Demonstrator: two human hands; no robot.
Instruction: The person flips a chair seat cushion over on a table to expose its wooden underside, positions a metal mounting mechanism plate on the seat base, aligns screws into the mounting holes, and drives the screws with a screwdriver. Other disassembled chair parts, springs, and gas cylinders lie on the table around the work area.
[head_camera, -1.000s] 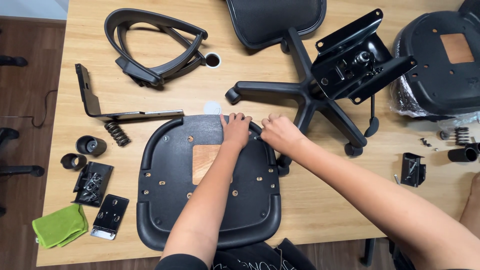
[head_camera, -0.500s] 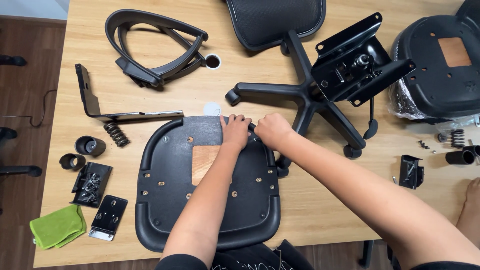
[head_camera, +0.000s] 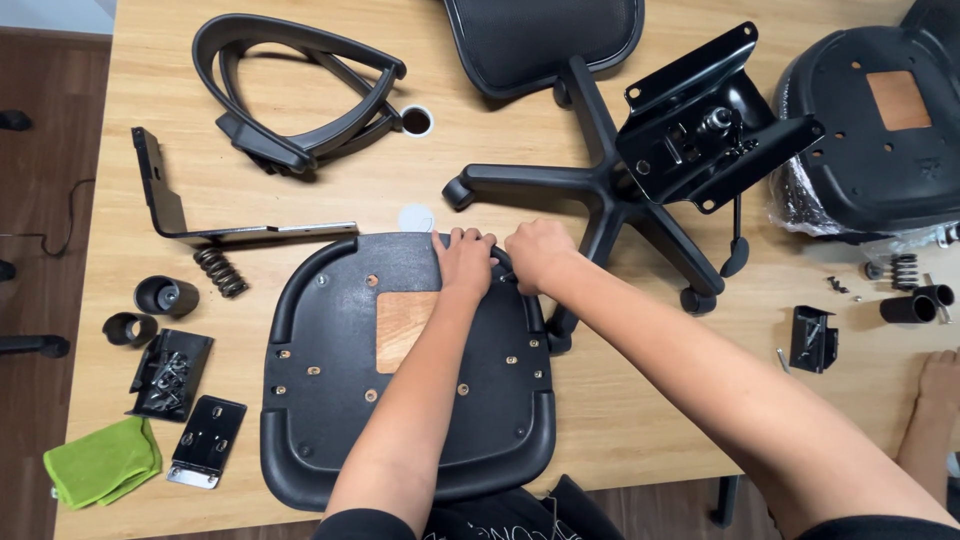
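Both hands, left hand (head_camera: 465, 262) and right hand (head_camera: 536, 255), curl in a closed grip over the far rim of the upturned black plastic seat pan (head_camera: 330, 420) on the tabletop (head_camera: 620, 420); an even, two-handed hold suits it best.

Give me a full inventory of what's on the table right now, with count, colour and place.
seat pan: 1, black with a wood patch, front centre, underside up
second seat: 1, black, far right, partly in clear wrap
star base: 1, black, centre back
tilt plate: 1, black, on the star base
mesh back: 1, black, top centre
armrest loops: black, top left, count unclear
L-bracket: 1, black, left
spring: 1, dark, left
cups: 2, black, left
screw bag: 1, black, left
small plate: 1, black, front left
cloth: 1, green, front left corner
table: 1, light wood
left hand: on the seat pan's far edge
right hand: beside it, same edge
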